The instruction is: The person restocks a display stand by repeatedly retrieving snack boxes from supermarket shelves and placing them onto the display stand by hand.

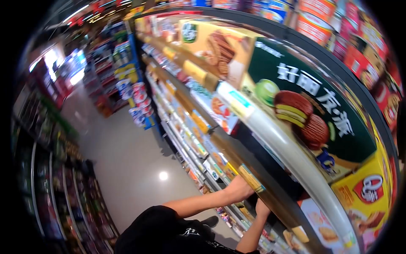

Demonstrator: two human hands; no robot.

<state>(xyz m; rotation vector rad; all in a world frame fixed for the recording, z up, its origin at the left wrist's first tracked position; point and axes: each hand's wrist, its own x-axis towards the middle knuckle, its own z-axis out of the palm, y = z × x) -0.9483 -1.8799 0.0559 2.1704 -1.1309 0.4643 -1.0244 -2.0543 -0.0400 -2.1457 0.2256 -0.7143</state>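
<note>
My left hand [240,189] is at the edge of a middle shelf, beside a yellow price label [251,178]. Its fingers are hidden by the shelf edge and blur. Close by, lower right, my right hand [262,208] reaches up to the same shelf, its fingers also out of sight. What either hand holds, if anything, cannot be seen. Behind the shelf edge is a dark gap. Above stands a large dark green box [308,80] with chocolate cakes pictured on it.
A rounded metal shelf rail [287,148] curves across the right. Yellow snack boxes [366,190] and a beige box [220,46] stand on the upper shelf. Pale aisle floor [127,156] lies at left, with another shelf unit [63,190] beyond. A shoe [210,221] shows below.
</note>
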